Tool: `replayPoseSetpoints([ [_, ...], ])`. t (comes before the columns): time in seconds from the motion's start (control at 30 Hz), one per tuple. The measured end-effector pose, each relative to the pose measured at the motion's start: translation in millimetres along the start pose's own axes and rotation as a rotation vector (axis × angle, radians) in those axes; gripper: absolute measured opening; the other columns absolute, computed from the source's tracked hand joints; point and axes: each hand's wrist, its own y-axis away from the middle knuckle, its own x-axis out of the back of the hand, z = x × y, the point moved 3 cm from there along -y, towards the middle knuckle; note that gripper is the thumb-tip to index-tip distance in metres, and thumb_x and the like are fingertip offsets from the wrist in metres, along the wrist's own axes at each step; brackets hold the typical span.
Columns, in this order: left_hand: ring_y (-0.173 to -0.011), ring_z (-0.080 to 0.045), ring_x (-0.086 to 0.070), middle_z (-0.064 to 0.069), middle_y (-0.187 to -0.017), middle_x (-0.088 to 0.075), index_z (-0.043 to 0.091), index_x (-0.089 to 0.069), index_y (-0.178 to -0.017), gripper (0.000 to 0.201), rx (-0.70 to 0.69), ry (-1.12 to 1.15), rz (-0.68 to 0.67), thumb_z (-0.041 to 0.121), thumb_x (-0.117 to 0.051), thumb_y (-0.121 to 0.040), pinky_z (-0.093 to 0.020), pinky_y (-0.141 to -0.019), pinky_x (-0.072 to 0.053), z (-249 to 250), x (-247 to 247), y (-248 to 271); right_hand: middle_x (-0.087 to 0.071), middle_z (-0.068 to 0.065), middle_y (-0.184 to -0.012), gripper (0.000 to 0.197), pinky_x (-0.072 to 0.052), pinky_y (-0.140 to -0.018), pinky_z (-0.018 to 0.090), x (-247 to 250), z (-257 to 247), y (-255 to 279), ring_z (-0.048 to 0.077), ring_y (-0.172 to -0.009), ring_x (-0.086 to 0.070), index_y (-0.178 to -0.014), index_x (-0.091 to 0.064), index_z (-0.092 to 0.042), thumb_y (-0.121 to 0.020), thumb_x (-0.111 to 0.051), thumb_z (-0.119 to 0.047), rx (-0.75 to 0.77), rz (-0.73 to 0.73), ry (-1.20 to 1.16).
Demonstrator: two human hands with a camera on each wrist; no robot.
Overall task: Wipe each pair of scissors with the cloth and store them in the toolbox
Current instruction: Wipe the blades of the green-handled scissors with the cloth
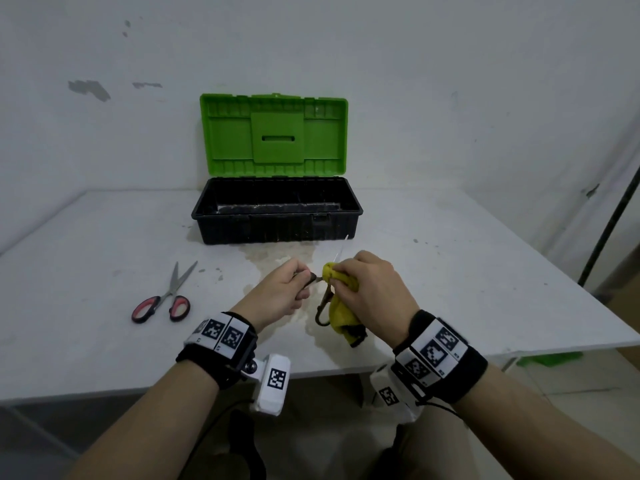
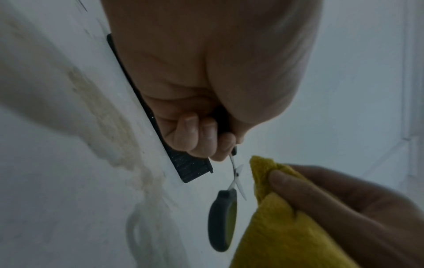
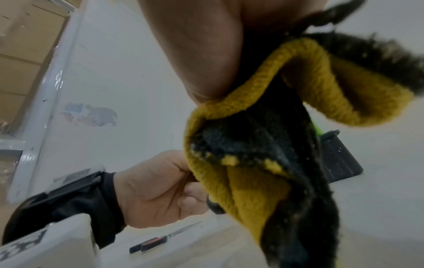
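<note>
My left hand [image 1: 298, 281] grips one dark handle of the open grey-handled scissors [image 2: 236, 176] above the table. Their other handle loop [image 1: 323, 311] hangs down free. My right hand [image 1: 367, 285] holds the bunched yellow cloth [image 1: 341, 308] against the scissors close to the pivot, and one blade tip [image 1: 341, 249] pokes up past the cloth. In the left wrist view the cloth [image 2: 286, 226] sits right beside the blades. Red-handled scissors [image 1: 162, 299] lie shut on the table to the left. The toolbox [image 1: 221, 230] stands open behind my hands, green lid [image 1: 277, 133] upright.
The white table [image 1: 485, 271] has a stained patch in front of the toolbox and its near edge runs just under my wrists. A wall stands close behind the toolbox. A dark pole [image 1: 609, 223] leans at the far right.
</note>
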Motion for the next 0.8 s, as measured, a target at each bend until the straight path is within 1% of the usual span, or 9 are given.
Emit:
replayPoseSetpoints([
  [0.1, -0.053, -0.008, -0.036, 0.004, -0.067, -0.046, 0.009, -0.047, -0.099, 0.019, -0.039, -0.017, -0.012, 0.021, -0.035, -0.108, -0.021, -0.05, -0.03, 3, -6, 0, -0.053, 0.0, -0.088, 0.021, -0.048, -0.066, 0.029, -6, -7, -2, 0.018, -0.076, -0.054, -0.1, -0.07, -0.019, -0.094, -0.056, -0.034, 0.037, -0.04, 0.073],
  [0.17, -0.053, -0.006, -0.037, 0.003, -0.067, -0.045, 0.008, -0.047, -0.1, 0.019, -0.061, -0.012, -0.017, 0.02, -0.035, -0.109, -0.02, -0.05, -0.031, 5, -7, 1, -0.049, -0.001, -0.084, 0.022, -0.041, -0.061, 0.026, -9, -6, -2, 0.017, -0.072, -0.052, -0.097, -0.069, -0.018, -0.095, -0.055, -0.034, 0.019, -0.049, 0.083],
  [0.23, -0.052, -0.006, -0.037, 0.003, -0.067, -0.045, 0.007, -0.047, -0.101, 0.019, -0.061, -0.022, -0.015, 0.02, -0.036, -0.109, -0.02, -0.05, -0.031, 4, -6, 1, -0.048, -0.002, -0.083, 0.023, -0.035, -0.061, 0.022, -6, -3, -1, 0.015, -0.07, -0.048, -0.096, -0.068, -0.018, -0.095, -0.053, -0.036, -0.017, -0.058, 0.085],
  [0.27, -0.053, -0.007, -0.037, 0.003, -0.067, -0.045, 0.007, -0.047, -0.102, 0.019, -0.058, -0.03, -0.014, 0.021, -0.036, -0.108, -0.02, -0.051, -0.031, 4, -5, 1, -0.048, -0.002, -0.084, 0.024, -0.034, -0.062, 0.022, -4, -2, -1, 0.015, -0.071, -0.048, -0.096, -0.068, -0.018, -0.095, -0.052, -0.035, -0.035, -0.064, 0.086],
  [0.37, -0.054, -0.008, -0.036, 0.004, -0.067, -0.046, 0.008, -0.048, -0.102, 0.018, -0.049, -0.036, 0.0, 0.021, -0.036, -0.108, -0.022, -0.051, -0.031, 3, -5, 0, -0.05, -0.001, -0.087, 0.021, -0.04, -0.064, 0.026, 6, 3, -1, 0.018, -0.075, -0.051, -0.094, -0.068, -0.014, -0.093, -0.055, -0.03, -0.084, -0.019, 0.07],
  [0.47, -0.055, -0.008, -0.037, 0.005, -0.067, -0.046, 0.011, -0.048, -0.1, 0.017, -0.054, -0.037, 0.01, 0.021, -0.036, -0.108, -0.021, -0.052, -0.032, 6, -7, -2, -0.051, 0.001, -0.088, 0.019, -0.046, -0.066, 0.03, 7, 3, -3, 0.02, -0.075, -0.053, -0.092, -0.068, -0.013, -0.092, -0.057, -0.028, -0.081, 0.036, 0.054],
  [0.6, -0.05, -0.004, -0.036, 0.004, -0.066, -0.042, 0.01, -0.046, -0.098, 0.018, -0.07, -0.001, 0.025, 0.018, -0.035, -0.109, -0.017, -0.048, -0.031, 10, -10, -4, -0.048, -0.001, -0.087, 0.019, -0.042, -0.063, 0.025, -5, -3, 1, 0.016, -0.072, -0.048, -0.094, -0.066, -0.015, -0.094, -0.055, -0.03, -0.014, -0.027, 0.1],
  [0.7, -0.049, -0.004, -0.036, 0.004, -0.065, -0.042, 0.012, -0.046, -0.096, 0.018, -0.056, 0.015, 0.056, 0.019, -0.035, -0.109, -0.018, -0.048, -0.03, 5, -6, -4, -0.047, -0.001, -0.086, 0.019, -0.04, -0.064, 0.024, -3, -1, 6, 0.016, -0.073, -0.049, -0.096, -0.068, -0.016, -0.093, -0.055, -0.029, 0.003, -0.081, 0.089],
  [0.8, -0.05, -0.005, -0.036, 0.003, -0.066, -0.043, 0.012, -0.047, -0.098, 0.018, -0.055, 0.02, 0.05, 0.021, -0.035, -0.109, -0.02, -0.049, -0.03, 4, -6, -4, -0.047, -0.001, -0.085, 0.019, -0.042, -0.063, 0.025, 4, -3, 5, 0.016, -0.072, -0.049, -0.096, -0.069, -0.017, -0.093, -0.055, -0.03, 0.034, -0.027, 0.071],
])
